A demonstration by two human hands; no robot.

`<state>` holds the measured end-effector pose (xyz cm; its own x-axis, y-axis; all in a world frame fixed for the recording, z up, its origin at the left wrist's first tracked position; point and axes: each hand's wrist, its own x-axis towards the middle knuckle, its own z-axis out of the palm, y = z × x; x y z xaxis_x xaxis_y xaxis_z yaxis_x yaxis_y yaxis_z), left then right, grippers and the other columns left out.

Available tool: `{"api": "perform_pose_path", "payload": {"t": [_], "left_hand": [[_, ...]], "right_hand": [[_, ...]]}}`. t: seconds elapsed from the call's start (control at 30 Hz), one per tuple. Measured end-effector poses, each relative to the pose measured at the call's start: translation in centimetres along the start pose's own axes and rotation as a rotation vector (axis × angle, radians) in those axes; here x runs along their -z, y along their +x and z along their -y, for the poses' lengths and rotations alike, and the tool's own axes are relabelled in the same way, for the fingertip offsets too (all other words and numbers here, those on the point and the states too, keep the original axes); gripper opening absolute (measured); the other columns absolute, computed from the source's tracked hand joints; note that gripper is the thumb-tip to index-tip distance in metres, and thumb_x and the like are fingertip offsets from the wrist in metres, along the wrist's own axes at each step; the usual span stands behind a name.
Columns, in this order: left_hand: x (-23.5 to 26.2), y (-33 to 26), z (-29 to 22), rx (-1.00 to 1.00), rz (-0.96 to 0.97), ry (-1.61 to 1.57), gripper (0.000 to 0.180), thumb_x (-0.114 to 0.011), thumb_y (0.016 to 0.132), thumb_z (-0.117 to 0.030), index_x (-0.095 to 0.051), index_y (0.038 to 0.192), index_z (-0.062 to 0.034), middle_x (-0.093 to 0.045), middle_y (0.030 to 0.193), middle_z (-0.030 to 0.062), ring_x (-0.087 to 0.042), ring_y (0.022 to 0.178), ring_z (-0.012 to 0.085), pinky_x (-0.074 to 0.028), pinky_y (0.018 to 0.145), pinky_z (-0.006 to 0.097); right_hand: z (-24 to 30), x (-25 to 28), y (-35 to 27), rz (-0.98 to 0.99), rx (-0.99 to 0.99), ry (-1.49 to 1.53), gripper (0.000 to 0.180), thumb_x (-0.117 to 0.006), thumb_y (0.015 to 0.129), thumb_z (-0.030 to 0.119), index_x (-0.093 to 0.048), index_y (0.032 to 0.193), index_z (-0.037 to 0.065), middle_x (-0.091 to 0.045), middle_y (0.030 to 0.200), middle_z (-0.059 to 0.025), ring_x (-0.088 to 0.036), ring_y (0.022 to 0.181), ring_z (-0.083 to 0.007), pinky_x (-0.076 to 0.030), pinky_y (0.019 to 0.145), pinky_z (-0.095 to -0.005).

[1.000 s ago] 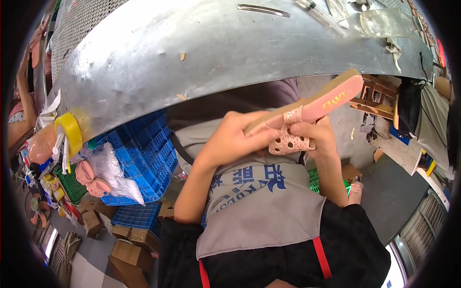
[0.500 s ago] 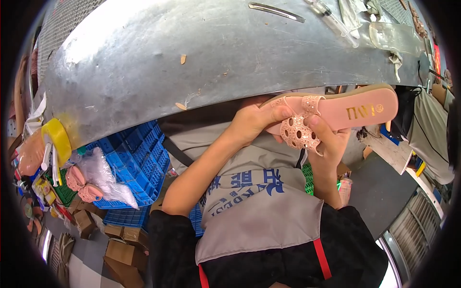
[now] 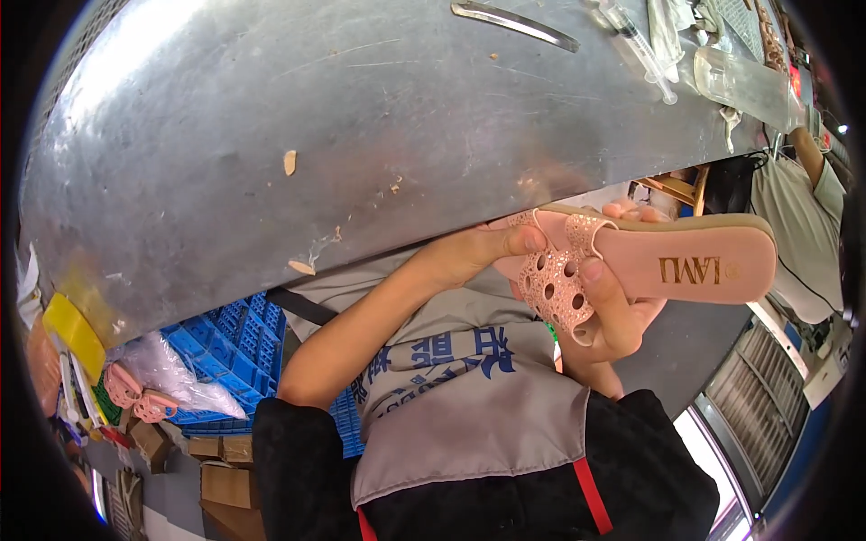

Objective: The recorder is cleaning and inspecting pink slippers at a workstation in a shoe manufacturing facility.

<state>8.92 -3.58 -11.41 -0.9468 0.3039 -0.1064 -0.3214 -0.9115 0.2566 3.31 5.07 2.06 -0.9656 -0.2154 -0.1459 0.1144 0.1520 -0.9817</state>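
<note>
Pink sandal (image 3: 645, 257) held in 2 hands, just past the grey apron (image 3: 487, 433).
Weak spot imo: a hard squeeze from the right thumb could crease the holey strap (image 3: 559, 278), and a slack grip could let the whole thing drop off the bench's near side. Left hand (image 3: 465, 257) has the toe end (fingers mostly hidden, so can't swear how firmly); right hand (image 3: 622, 320) wraps the middle, heel jutting right. Farther off: metal bench (image 3: 388, 117), then syringe (image 3: 639, 52).
</note>
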Motion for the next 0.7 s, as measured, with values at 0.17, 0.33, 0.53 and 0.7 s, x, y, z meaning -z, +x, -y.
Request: {"api": "perform_pose_path", "payload": {"t": [0.17, 0.33, 0.53, 0.7], "left_hand": [[-0.2, -0.1, -0.3, 0.115, 0.055, -0.178, 0.086, -0.077, 0.083, -0.057, -0.051, 0.142, -0.0006, -0.061, 0.135, 0.0125, -0.057, 0.127, 0.0219, -0.046, 0.106, 0.036], [-0.2, -0.4, -0.1, 0.230, 0.109, -0.220, 0.088, -0.071, 0.086, -0.063, -0.048, 0.144, -0.0007, -0.059, 0.137, 0.0129, -0.055, 0.129, 0.0215, -0.045, 0.107, 0.036], [-0.8, -1.1, -0.9, 0.331, 0.064, -0.239, 0.085, -0.062, 0.093, -0.062, -0.042, 0.148, 0.0000, -0.053, 0.144, 0.0137, -0.051, 0.134, 0.0214, -0.041, 0.111, 0.037], [-0.8, -1.1, -1.4, 0.354, 0.059, -0.228, 0.083, -0.060, 0.095, -0.060, -0.040, 0.150, 0.0000, -0.051, 0.146, 0.0142, -0.049, 0.136, 0.0219, -0.037, 0.114, 0.037]], "right_hand": [[-0.3, -0.1, -0.4, -0.011, 0.032, -0.058, 0.043, -0.067, 0.080, 0.012, -0.058, 0.123, 0.010, -0.047, 0.131, -0.0180, -0.050, 0.119, -0.0320, -0.045, 0.100, -0.0461], [-0.2, -0.4, -0.4, -0.031, 0.073, -0.121, 0.037, -0.068, 0.086, 0.014, -0.060, 0.122, 0.015, -0.046, 0.133, -0.0214, -0.052, 0.117, -0.0356, -0.049, 0.095, -0.0484], [-0.4, -0.3, -0.2, -0.038, 0.092, -0.205, 0.033, -0.068, 0.090, 0.014, -0.059, 0.121, 0.017, -0.046, 0.133, -0.0240, -0.053, 0.115, -0.0370, -0.051, 0.092, -0.0490], [-0.1, -0.1, -0.2, 0.001, 0.083, -0.352, 0.044, -0.065, 0.084, 0.009, -0.051, 0.125, 0.004, -0.056, 0.121, -0.0233, -0.054, 0.111, -0.0298, -0.048, 0.097, -0.0427]]}}
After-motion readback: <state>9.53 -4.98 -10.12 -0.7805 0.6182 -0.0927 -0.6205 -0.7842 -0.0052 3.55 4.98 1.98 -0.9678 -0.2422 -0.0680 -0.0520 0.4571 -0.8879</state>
